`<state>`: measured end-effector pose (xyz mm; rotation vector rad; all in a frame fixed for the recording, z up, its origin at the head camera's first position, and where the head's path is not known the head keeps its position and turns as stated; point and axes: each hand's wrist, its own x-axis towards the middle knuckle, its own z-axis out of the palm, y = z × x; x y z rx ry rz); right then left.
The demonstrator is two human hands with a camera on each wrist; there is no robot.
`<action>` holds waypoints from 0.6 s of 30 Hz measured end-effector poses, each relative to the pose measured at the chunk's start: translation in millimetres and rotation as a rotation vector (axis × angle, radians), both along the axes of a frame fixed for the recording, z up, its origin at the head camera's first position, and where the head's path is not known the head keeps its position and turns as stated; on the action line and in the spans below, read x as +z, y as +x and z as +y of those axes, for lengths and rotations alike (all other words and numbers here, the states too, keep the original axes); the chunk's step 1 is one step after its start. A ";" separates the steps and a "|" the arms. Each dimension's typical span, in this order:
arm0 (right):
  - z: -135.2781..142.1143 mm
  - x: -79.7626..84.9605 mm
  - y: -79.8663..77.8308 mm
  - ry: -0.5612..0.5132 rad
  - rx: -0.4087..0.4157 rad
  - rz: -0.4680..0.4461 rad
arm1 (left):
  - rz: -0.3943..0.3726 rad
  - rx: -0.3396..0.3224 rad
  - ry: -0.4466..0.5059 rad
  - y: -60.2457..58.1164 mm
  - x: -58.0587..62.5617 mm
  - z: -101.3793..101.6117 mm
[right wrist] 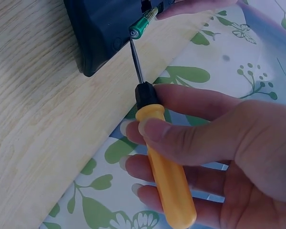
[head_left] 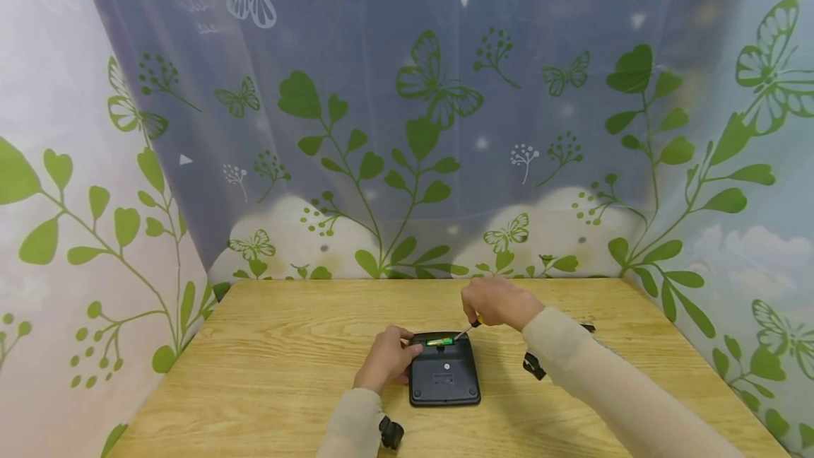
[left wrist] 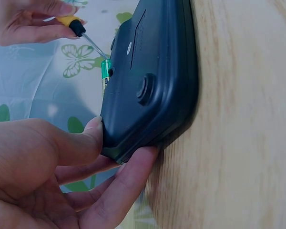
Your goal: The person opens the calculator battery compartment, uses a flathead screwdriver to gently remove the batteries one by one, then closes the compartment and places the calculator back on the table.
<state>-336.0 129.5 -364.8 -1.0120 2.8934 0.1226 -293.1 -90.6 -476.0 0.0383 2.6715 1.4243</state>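
A black plastic device [head_left: 445, 391], shaped like a desk calculator, lies with its underside up on the table. In a slot near its far edge sits a green battery [head_left: 439, 342]. My left hand [head_left: 384, 359] grips the device's left edge, thumb on top and fingertips at the lower rim, in the left wrist view. Over the far right corner, my right hand [head_left: 502, 300] holds a screwdriver by its yellow handle [right wrist: 169, 181]. The screwdriver's metal shaft [right wrist: 137, 62] meets the end of the battery, which stands proud of the slot in the right wrist view.
The wooden table [head_left: 267, 373] reaches back to a curtain [head_left: 356, 246] printed with leaves and butterflies. A small dark object [head_left: 588, 328] lies at the right, partly hidden by my right sleeve [head_left: 591, 366]. Black wrist mounts [head_left: 391, 432] sit on both wrists.
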 end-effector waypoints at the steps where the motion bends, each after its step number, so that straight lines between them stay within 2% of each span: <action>1: -0.7 0.0 0.5 0.006 0.004 0.008 | 0.000 0.000 0.000 0.0 -0.3 0.0; 13: -6.8 1.4 3.2 0.050 0.026 0.040 | -0.008 0.005 0.005 -0.5 -1.1 1.1; 18: -3.0 0.7 2.1 0.030 0.020 0.019 | -0.014 0.016 0.006 -0.4 0.8 1.8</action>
